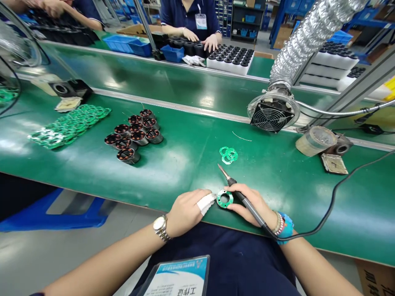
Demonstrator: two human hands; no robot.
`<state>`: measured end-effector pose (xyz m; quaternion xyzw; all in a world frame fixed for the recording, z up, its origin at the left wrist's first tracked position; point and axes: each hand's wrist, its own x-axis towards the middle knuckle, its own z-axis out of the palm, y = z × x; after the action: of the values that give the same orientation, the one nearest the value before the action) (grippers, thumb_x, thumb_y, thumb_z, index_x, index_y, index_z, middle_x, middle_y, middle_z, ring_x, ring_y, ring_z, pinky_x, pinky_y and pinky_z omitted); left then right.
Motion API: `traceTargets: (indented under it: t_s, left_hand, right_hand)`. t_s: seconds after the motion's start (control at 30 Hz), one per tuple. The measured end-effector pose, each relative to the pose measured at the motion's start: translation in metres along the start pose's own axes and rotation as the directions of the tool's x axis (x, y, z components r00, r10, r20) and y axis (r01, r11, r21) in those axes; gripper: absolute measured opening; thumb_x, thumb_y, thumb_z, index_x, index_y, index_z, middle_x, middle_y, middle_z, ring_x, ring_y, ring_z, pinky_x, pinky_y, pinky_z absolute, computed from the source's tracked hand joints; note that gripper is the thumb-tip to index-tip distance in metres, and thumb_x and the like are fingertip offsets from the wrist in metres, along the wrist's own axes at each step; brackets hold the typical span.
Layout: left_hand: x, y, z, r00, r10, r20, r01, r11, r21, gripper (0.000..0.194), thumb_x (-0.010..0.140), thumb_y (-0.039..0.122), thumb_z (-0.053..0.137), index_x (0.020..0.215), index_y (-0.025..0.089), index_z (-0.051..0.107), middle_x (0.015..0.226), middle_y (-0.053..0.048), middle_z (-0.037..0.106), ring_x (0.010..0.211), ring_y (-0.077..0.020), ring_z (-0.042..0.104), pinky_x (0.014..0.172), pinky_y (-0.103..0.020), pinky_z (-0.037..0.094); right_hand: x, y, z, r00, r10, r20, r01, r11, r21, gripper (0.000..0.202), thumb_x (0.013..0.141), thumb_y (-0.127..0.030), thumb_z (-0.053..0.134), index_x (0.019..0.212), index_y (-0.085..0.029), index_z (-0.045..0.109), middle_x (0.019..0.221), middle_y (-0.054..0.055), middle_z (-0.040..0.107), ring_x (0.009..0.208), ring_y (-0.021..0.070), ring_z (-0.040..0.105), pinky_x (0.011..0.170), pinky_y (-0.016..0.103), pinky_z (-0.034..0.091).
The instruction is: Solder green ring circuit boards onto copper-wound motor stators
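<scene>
Nearest you, a badge (179,279) hangs over your dark shirt. Your left hand (187,209), with a watch (159,224) at the wrist and a white wrap (206,203) on a finger, has its fingers together and bent, tips at the left edge of a green ring (219,199); you can't tell whether they pinch it. Your right hand (254,201) grips the ring's right side between thumb and finger, just above the table's (185,164) near edge. That hand also holds a soldering iron (252,210) slantwise, its tip pointing away beyond the ring. Past the tip lie a few loose green rings (231,156), then a thin wire (242,137). To the left stand metal cylinders (140,137) with copper windings, and further left lies a batch of green boards (70,125). To the right, a fan (271,117) hangs under a silver hose (296,45), near a round tub (316,141). Across the bench, a co-worker's hands (211,42) are beside a white tray (228,65) of black parts.
</scene>
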<state>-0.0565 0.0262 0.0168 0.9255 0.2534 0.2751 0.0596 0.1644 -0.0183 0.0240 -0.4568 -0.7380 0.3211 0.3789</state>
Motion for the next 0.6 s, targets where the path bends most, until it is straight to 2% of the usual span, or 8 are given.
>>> traceTargets:
  t_s: [0.13, 0.23, 0.3, 0.37, 0.43, 0.5, 0.57, 0.6]
  left_hand:
    - [0.009, -0.008, -0.002, 0.988, 0.157, 0.002, -0.157, 0.986, 0.051, 0.017, 0.088, 0.015, 0.041, 0.092, 0.012, 0.057, 0.086, -0.008, 0.067, 0.072, -0.0171, 0.059, 0.060, -0.028, 0.047]
    - [0.013, -0.012, -0.007, 0.966, 0.260, 0.009, -0.260, 0.962, 0.080, 0.019, 0.088, 0.014, 0.038, 0.093, 0.013, 0.057, 0.086, -0.008, 0.067, 0.075, -0.0181, 0.059, 0.060, -0.028, 0.046]
    - [0.014, -0.014, -0.009, 0.959, 0.282, 0.027, -0.283, 0.956, 0.079, 0.020, 0.088, 0.014, 0.038, 0.094, 0.013, 0.057, 0.087, -0.008, 0.067, 0.075, -0.0178, 0.059, 0.059, -0.028, 0.045]
    - [0.016, -0.015, -0.012, 0.969, 0.235, 0.078, -0.238, 0.971, 0.034, 0.021, 0.088, 0.014, 0.037, 0.091, 0.014, 0.058, 0.085, -0.007, 0.066, 0.072, -0.0167, 0.058, 0.058, -0.026, 0.044]
    - [0.020, -0.014, -0.014, 0.975, 0.123, 0.184, -0.114, 0.992, -0.058, 0.020, 0.088, 0.016, 0.038, 0.087, 0.015, 0.058, 0.081, -0.006, 0.065, 0.070, -0.0159, 0.057, 0.059, -0.025, 0.044]
    - [0.027, -0.010, -0.015, 0.940, -0.049, 0.338, 0.119, 0.975, -0.190, 0.019, 0.087, 0.020, 0.040, 0.082, 0.015, 0.058, 0.077, -0.005, 0.062, 0.066, -0.0150, 0.056, 0.059, -0.025, 0.044]
    - [0.034, -0.005, -0.015, 0.816, -0.222, 0.534, 0.458, 0.811, -0.363, 0.021, 0.086, 0.025, 0.040, 0.075, 0.015, 0.055, 0.068, -0.003, 0.058, 0.058, -0.0129, 0.054, 0.054, -0.023, 0.044]
    - [0.036, -0.003, -0.015, 0.721, -0.287, 0.631, 0.634, 0.642, -0.432, 0.022, 0.085, 0.026, 0.039, 0.071, 0.015, 0.052, 0.063, -0.001, 0.055, 0.053, -0.0118, 0.053, 0.050, -0.022, 0.044]
  right_hand:
    - [-0.002, -0.003, 0.001, 0.999, -0.007, -0.033, 0.005, 0.998, -0.057, 0.046, 0.076, -0.028, 0.066, 0.116, -0.021, 0.046, 0.108, 0.009, 0.060, 0.098, 0.0199, 0.059, 0.087, 0.034, 0.048]
    - [-0.004, -0.005, 0.004, 0.997, -0.032, -0.072, 0.024, 0.994, -0.110, 0.039, 0.078, -0.026, 0.064, 0.114, -0.020, 0.049, 0.101, 0.008, 0.060, 0.093, 0.0193, 0.058, 0.082, 0.033, 0.049]
    - [-0.003, -0.006, 0.005, 0.996, -0.039, -0.079, 0.029, 0.992, -0.120, 0.036, 0.079, -0.025, 0.063, 0.113, -0.020, 0.050, 0.098, 0.008, 0.060, 0.089, 0.0187, 0.058, 0.079, 0.032, 0.050]
    - [-0.002, -0.005, 0.005, 0.996, -0.043, -0.073, 0.035, 0.993, -0.117, 0.037, 0.079, -0.025, 0.064, 0.112, -0.020, 0.050, 0.098, 0.008, 0.059, 0.089, 0.0187, 0.058, 0.079, 0.032, 0.050]
    - [-0.002, -0.004, 0.006, 0.997, -0.048, -0.066, 0.041, 0.993, -0.110, 0.036, 0.079, -0.024, 0.063, 0.112, -0.019, 0.050, 0.099, 0.009, 0.059, 0.090, 0.0186, 0.057, 0.079, 0.032, 0.049]
    - [-0.002, -0.003, 0.006, 0.996, -0.056, -0.063, 0.049, 0.993, -0.106, 0.034, 0.079, -0.023, 0.063, 0.111, -0.019, 0.050, 0.099, 0.009, 0.060, 0.091, 0.0185, 0.057, 0.080, 0.032, 0.049]
    - [-0.002, -0.003, 0.006, 0.995, -0.076, -0.062, 0.069, 0.992, -0.110, 0.032, 0.080, -0.022, 0.062, 0.110, -0.019, 0.050, 0.099, 0.009, 0.061, 0.091, 0.0185, 0.056, 0.080, 0.032, 0.049]
    - [-0.002, -0.004, 0.006, 0.995, -0.084, -0.060, 0.077, 0.991, -0.114, 0.032, 0.081, -0.022, 0.061, 0.110, -0.019, 0.050, 0.099, 0.009, 0.061, 0.091, 0.0185, 0.056, 0.080, 0.033, 0.049]
